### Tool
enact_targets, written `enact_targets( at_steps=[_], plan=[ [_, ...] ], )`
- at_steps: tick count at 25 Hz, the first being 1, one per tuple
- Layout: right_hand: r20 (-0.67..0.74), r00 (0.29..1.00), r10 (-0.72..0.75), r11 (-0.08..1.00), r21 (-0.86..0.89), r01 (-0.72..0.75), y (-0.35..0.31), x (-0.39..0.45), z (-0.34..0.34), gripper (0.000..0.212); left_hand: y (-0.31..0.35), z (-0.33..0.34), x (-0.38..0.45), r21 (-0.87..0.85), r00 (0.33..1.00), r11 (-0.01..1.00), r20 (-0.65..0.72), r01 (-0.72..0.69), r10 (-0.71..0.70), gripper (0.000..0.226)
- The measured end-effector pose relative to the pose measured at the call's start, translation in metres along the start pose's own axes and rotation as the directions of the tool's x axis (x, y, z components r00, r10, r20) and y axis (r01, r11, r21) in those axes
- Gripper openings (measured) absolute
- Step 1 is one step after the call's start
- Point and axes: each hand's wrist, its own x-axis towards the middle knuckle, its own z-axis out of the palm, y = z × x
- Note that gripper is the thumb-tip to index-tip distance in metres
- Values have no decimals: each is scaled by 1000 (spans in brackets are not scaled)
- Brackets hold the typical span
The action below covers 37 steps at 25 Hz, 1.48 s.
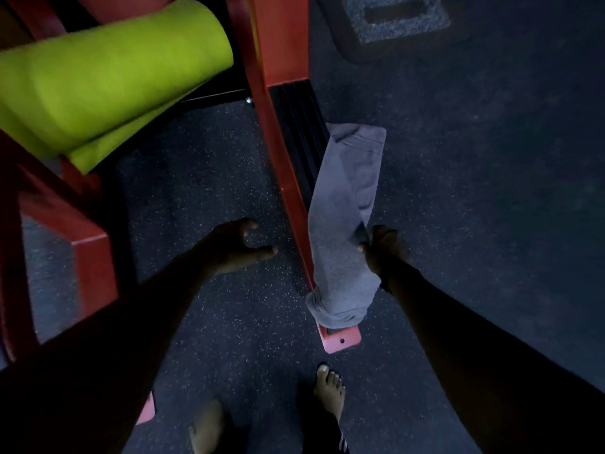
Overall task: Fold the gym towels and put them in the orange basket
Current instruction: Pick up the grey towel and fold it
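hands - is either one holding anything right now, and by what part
The right hand grips the grey towel at its right edge, about midway along its length, while it drapes over the red frame. The left hand holds nothing, fingers loosely curled.

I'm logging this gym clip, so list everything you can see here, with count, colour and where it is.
towel: one, grey, draped over the sloping red bar at centre, unfolded.
roll pad: one, lime green, upper left on the machine.
machine frame: one, red, from upper centre down to a bolted foot plate.
floor: one, dark speckled rubber, all around.
mat: one, grey, far top, blurred.
orange basket: none in view.
feet: two, bare, bottom centre.
left hand: one, hanging free beside the bar, fingers loosely curled.
right hand: one, pinches the towel.
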Motion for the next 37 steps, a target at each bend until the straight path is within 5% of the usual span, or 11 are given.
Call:
enact_targets(
  at_steps=[7,10,13,18,21,24,28,34,37],
  plan=[
    [-218,958,-184,973,98,209,0,-22,-26,16,7,-19,-28,-19,999,999,-38,-32,32,77],
    [-376,834,-404,873,113,474,-16,-57,-71,33,25,-50,-57,-45,994,997,-101,-55,50,75],
    [-468,669,-577,747,28,664,-47,-106,-152,27,57,-101,-102,-31,982,994,-163,-106,100,72],
    [-491,528,-693,626,-47,778,-102,-202,-303,15,121,-203,-201,7,918,957,-282,-289,279,70],
    [-469,467,-750,549,-47,835,-129,-264,-390,19,161,-269,-269,27,825,882,-340,-471,451,69],
    [-514,497,-699,558,43,829,-156,-336,-472,15,200,-318,-329,120,784,850,-340,-512,520,75],
    [-668,242,-703,404,-97,910,-174,-412,-551,16,241,-371,-383,107,706,785,-378,-610,600,86],
    [-782,104,-615,357,-159,920,-189,-518,-628,16,293,-432,-489,126,590,665,-365,-736,721,19],
    [-803,82,-591,346,-160,924,-192,-555,-641,14,295,-455,-527,129,510,609,-428,-783,746,16]
  ],
)
